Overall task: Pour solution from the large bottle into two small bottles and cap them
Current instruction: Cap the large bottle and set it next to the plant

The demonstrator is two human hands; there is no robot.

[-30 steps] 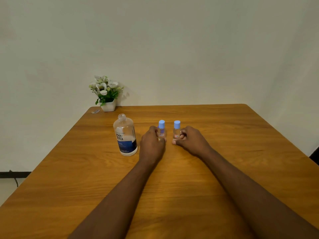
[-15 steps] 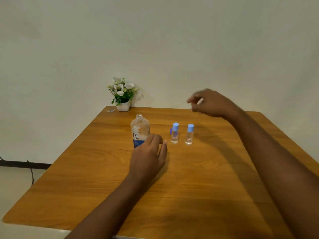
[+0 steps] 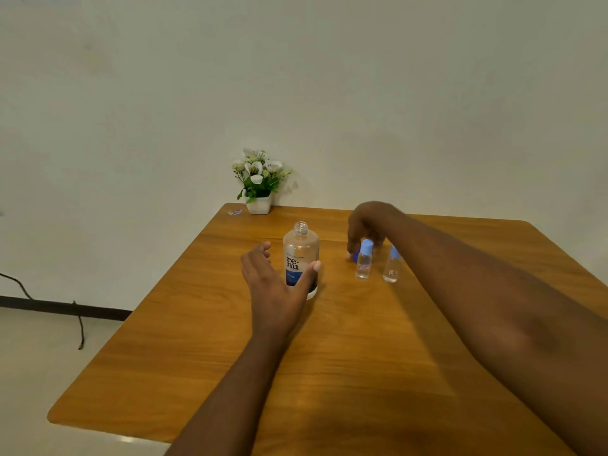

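The large clear bottle, with a blue "re-nu" label and no cap on its neck, stands upright on the wooden table. My left hand is spread around its lower part, with the thumb against the front and the fingers apart on the left side. Two small clear bottles with light-blue caps stand to the right, one beside the other. Just behind the left one lies a dark blue cap. My right hand reaches down over it with fingertips at the cap, and the small bottle hides part of the hold.
A white pot of white flowers stands at the table's far left corner, with a small wrapper next to it. A wall runs behind the table. A black cable hangs down to the floor at the left.
Both hands let go of the small bottles. My left hand moved left to the large bottle. My right hand rose, then came down behind the small bottles onto the dark blue cap. The camera view shifted left.
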